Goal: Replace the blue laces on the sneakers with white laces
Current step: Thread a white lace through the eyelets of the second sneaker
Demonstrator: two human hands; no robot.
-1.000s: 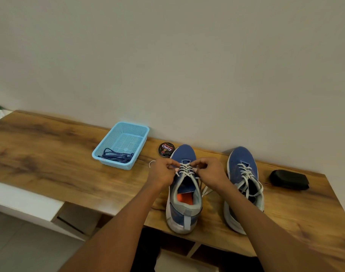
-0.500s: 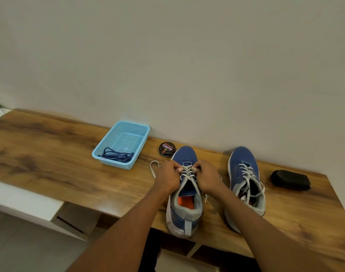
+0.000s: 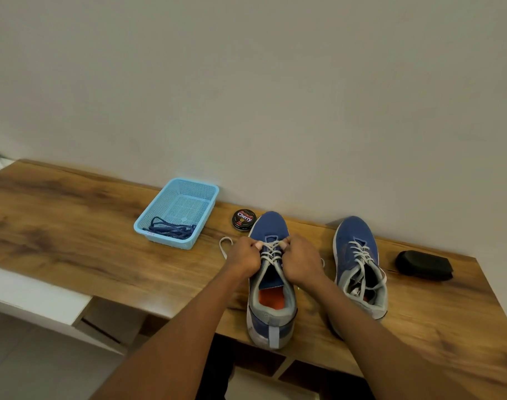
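Observation:
Two blue sneakers stand on the wooden table (image 3: 73, 232), toes toward the wall. The left sneaker (image 3: 271, 307) carries a white lace (image 3: 271, 251) crossed through its eyelets. My left hand (image 3: 245, 255) and my right hand (image 3: 299, 259) pinch that lace on either side of the tongue. A loose loop of the lace lies on the table left of my left hand. The right sneaker (image 3: 359, 264) stands apart with its own white lace threaded. The blue laces (image 3: 171, 228) lie bundled in a light blue basket (image 3: 206, 189).
A round shoe-polish tin (image 3: 244, 220) sits by the wall just left of the left sneaker's toe. A black case (image 3: 424, 265) lies right of the right sneaker. A lower white surface (image 3: 30, 295) juts out in front of the table at the left.
Both hands have drawn closer together over the left sneaker's lace. The loose lace loop has come into view left of my left hand.

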